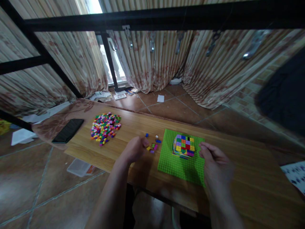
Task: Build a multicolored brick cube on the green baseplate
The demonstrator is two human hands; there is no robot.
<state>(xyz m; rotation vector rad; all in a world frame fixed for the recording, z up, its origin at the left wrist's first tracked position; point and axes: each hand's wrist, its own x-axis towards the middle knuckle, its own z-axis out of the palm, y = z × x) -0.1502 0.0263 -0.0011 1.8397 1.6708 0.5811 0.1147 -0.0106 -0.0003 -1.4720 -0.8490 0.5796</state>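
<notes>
A multicoloured block of stacked toy bricks (183,146) stands on a green baseplate (169,162). My right hand (215,160) is closed at the baseplate's right edge, thumb and fingers pressed together beside the block; anything between them is too small to make out. To the left of the plate, my left hand (135,149) has its fingers curled together at a few loose bricks (155,147) in blue, white, yellow, pink and green. Its fingertips are partly hidden, and I cannot make out what they hold.
A large heap of small coloured bricks (105,127) lies on the wooden table (128,117) at the left. Past it is a black phone (68,130). A dark metal bar (152,20) with hanging clips crosses above. A clear plastic container (78,167) sits below the table's left end.
</notes>
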